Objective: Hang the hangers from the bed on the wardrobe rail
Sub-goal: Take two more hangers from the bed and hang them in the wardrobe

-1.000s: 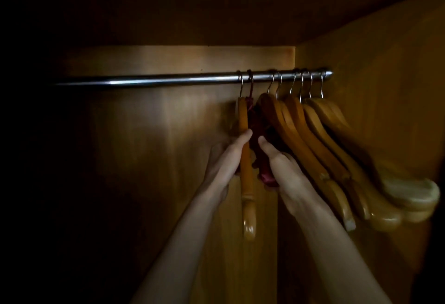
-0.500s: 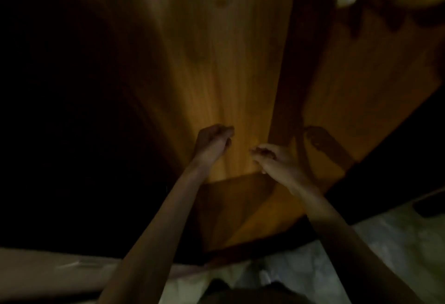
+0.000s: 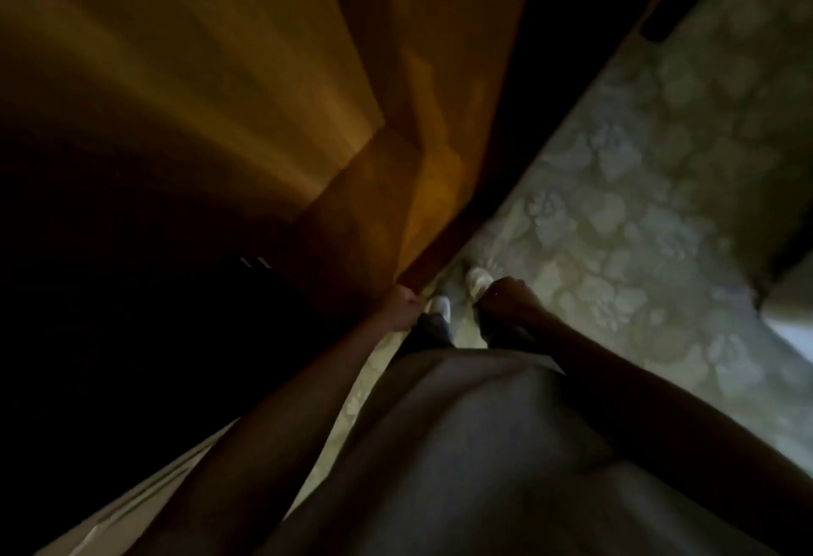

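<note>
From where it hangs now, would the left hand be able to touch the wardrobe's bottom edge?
Probably yes: the left hand hangs, curled, right beside the wardrobe at its lower front edge, and nothing shows between them.

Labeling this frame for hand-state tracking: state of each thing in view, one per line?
left hand: fingers curled, holds nothing visible, lowered near the wardrobe's bottom edge
right hand: closed in a loose fist, no hanger seen in it
wardrobe: open, interior lit; rail and hangers out of frame
shoes: both flat on the patterned floor, person standing
</note>
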